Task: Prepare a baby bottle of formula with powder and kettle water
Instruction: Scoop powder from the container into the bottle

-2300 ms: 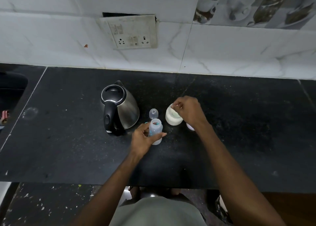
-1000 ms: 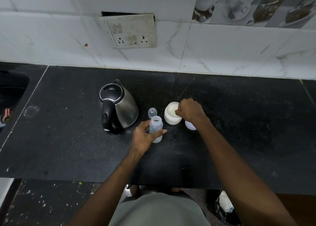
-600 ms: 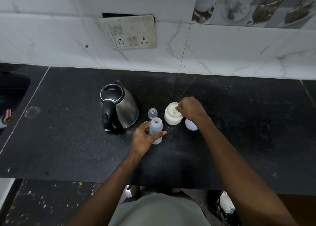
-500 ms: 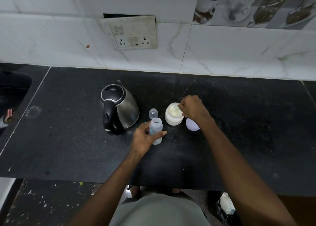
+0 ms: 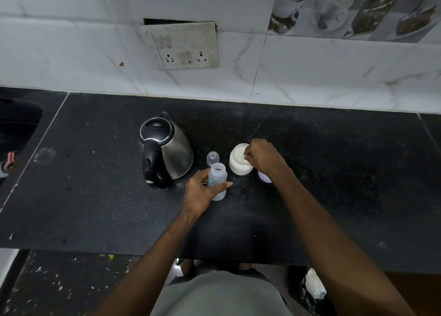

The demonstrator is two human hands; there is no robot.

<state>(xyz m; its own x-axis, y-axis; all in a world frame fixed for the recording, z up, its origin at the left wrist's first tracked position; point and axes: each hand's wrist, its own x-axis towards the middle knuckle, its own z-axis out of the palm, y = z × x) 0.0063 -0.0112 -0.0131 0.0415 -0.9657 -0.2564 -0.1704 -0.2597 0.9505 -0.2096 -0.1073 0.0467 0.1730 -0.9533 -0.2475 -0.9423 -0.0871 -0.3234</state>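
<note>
A clear baby bottle (image 5: 217, 179) stands open-topped on the black counter (image 5: 95, 196), and my left hand (image 5: 202, 191) grips its side. Just behind it stands the bottle's clear cap (image 5: 212, 158). To the right is a white powder jar (image 5: 238, 164), open, with pale powder inside. My right hand (image 5: 263, 158) is over the jar's right rim, fingers curled and pinching a small scoop handle that dips into the powder. A steel kettle (image 5: 170, 153) with a black handle and lid stands to the left of the bottle.
A white lid (image 5: 263, 178) lies partly hidden under my right wrist. A wall socket plate (image 5: 183, 45) sits on the tiled wall behind. A dark sink (image 5: 16, 129) is at the far left. The counter's front edge runs just before my body.
My right hand has shifted slightly over the jar's mouth with the scoop in the powder. My left hand stays on the bottle.
</note>
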